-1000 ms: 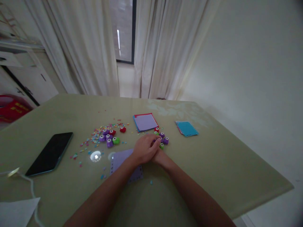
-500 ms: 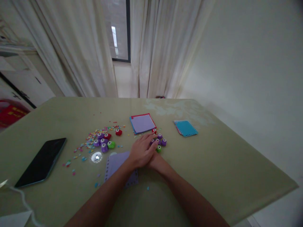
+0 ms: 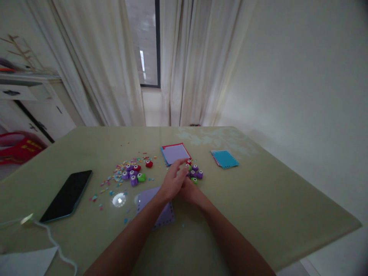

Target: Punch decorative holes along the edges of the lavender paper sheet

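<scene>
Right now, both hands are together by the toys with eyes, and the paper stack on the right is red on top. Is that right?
Not quite: the paper stack on the right is blue on top, as the head view shows. The left hand and right hand are together by the toys.

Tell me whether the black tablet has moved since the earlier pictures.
No. Judged against the far left corner of the table, the black tablet keeps its place; the picture's small shift comes from the camera.
</scene>
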Available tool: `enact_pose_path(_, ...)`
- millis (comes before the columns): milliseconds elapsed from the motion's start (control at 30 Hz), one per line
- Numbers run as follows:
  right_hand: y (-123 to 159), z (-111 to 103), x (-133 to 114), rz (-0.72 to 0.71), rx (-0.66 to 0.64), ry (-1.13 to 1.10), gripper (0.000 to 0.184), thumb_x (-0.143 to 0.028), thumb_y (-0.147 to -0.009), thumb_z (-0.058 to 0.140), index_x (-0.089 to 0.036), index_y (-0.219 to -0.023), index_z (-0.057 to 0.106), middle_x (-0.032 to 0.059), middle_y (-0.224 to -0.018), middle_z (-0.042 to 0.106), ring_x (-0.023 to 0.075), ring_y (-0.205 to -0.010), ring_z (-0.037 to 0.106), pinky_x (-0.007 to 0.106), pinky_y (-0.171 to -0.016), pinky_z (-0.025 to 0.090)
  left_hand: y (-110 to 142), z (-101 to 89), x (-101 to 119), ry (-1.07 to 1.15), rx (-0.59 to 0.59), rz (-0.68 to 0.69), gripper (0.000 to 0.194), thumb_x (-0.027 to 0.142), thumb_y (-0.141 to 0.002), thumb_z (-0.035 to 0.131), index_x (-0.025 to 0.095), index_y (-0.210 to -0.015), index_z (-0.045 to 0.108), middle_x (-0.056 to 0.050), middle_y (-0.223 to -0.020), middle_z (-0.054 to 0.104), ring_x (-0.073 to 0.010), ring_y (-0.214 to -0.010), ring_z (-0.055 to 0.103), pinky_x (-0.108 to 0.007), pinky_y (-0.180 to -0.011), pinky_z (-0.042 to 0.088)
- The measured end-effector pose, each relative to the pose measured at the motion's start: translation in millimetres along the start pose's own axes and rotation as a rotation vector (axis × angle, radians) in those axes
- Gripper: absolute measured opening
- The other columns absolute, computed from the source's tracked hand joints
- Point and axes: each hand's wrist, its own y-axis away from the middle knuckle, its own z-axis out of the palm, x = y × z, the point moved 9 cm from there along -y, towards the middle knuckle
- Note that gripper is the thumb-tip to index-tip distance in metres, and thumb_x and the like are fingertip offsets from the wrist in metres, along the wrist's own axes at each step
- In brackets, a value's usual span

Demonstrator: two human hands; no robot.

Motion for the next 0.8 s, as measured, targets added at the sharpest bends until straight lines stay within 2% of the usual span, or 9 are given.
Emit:
enact_pose_path(100, 12, -2, 15, 0.093, -0.124, 0.071, 0.018, -0.028, -0.095, 0.066, -0.018, -0.083, 0.076, 0.0024, -0.074, 0.076, 0.0186, -0.067, 0.069, 0.026, -0.06, 0.052, 24, -21.2, -9, -0.045, 0.044, -0.001, 0.047, 0.036, -0.113, 0.032, 0.022, -0.152, 0.053, -0.012, -0.154, 0.061, -0.0234, -0.14, 0.06, -0.042, -0.112, 0.053)
enact_pose_path(167, 17, -2, 17, 0.149, -0.128, 0.135, 0.026, -0.031, -0.098, 0.066, -0.016, -0.077, 0.072, 0.0034, -0.07, 0.072, 0.0181, -0.064, 0.064, 0.027, -0.06, 0.047, 47, -35.7, -22, -0.114, 0.044, 0.003, 0.044, 0.036, -0.111, 0.039, 0.021, -0.148, 0.057, -0.013, -0.15, 0.064, -0.0274, -0.14, 0.059, -0.05, -0.117, 0.05)
enact_pose_path(267, 19, -3, 11, 0.199, -0.11, 0.235, 0.028, -0.038, -0.098, 0.071, -0.017, -0.079, 0.071, 0.0039, -0.072, 0.071, 0.0186, -0.067, 0.063, 0.027, -0.062, 0.041, 82, -48.9, -43, -0.238, -0.011, 0.032, 0.04, 0.034, -0.104, 0.053, 0.023, -0.14, 0.066, -0.013, -0.147, 0.067, -0.0334, -0.135, 0.062, -0.06, -0.118, 0.045)
enact_pose_path(367, 18, -15, 6, 0.235, -0.043, 0.401, 0.018, -0.035, -0.098, 0.072, -0.019, -0.088, 0.071, 0.0015, -0.07, 0.069, 0.018, -0.064, 0.063, 0.026, -0.06, 0.037, 102, -51.9, -57, -0.33, -0.054, 0.061, 0.04, 0.037, -0.101, 0.059, 0.023, -0.137, 0.069, -0.013, -0.148, 0.067, -0.0343, -0.136, 0.062, -0.059, -0.118, 0.046)
enact_pose_path(433, 18, -29, 4, 0.235, 0.053, 0.509, 0.01, -0.03, -0.099, 0.068, -0.021, -0.094, 0.071, 0.0002, -0.068, 0.068, 0.0178, -0.06, 0.062, 0.027, -0.059, 0.036, 106, -50.2, -60, -0.371, -0.058, 0.066, 0.039, 0.037, -0.103, 0.057, 0.023, -0.138, 0.068, -0.013, -0.148, 0.067, -0.0335, -0.136, 0.062, -0.058, -0.118, 0.047)
enact_pose_path(533, 19, -38, -4, 0.165, 0.142, 0.548, 0.011, -0.029, -0.102, 0.064, -0.022, -0.097, 0.07, -0.0002, -0.068, 0.067, 0.0179, -0.06, 0.062, 0.028, -0.06, 0.037, 104, -46.0, -60, -0.407, -0.058, 0.071, 0.04, 0.035, -0.104, 0.054, 0.022, -0.14, 0.067, -0.013, -0.149, 0.066, -0.0336, -0.138, 0.061, -0.058, -0.118, 0.046)
enact_pose_path(600, 18, -31, -15, 0.092, 0.12, 0.519, 0.013, -0.03, -0.103, 0.063, -0.021, -0.096, 0.071, 0.0003, -0.072, 0.069, 0.0178, -0.062, 0.063, 0.028, -0.063, 0.041, 102, -44.1, -57, -0.416, -0.062, 0.077, 0.04, 0.035, -0.105, 0.054, 0.021, -0.14, 0.066, -0.013, -0.149, 0.066, -0.0339, -0.138, 0.06, -0.058, -0.118, 0.047)
enact_pose_path(667, 11, -13, -31, 0.002, 0.042, 0.493, 0.013, -0.027, -0.104, 0.062, -0.02, -0.1, 0.072, 0.0025, -0.082, 0.073, 0.0183, -0.07, 0.067, 0.028, -0.069, 0.047, 101, -43.6, -55, -0.42, -0.065, 0.082, 0.04, 0.036, -0.105, 0.054, 0.02, -0.139, 0.066, -0.014, -0.148, 0.066, -0.0345, -0.137, 0.061, -0.058, -0.117, 0.047)
enact_pose_path(800, -26, 41, -72, -0.229, -0.197, 0.442, 0.023, -0.02, -0.106, 0.057, -0.022, -0.123, 0.072, 0.0077, -0.12, 0.075, 0.0212, -0.11, 0.07, 0.03, -0.097, 0.052, 102, -43.0, -50, -0.42, -0.08, 0.098, 0.038, 0.037, -0.1, 0.061, 0.02, -0.134, 0.068, -0.015, -0.139, 0.071, -0.036, -0.131, 0.063, -0.057, -0.116, 0.049)
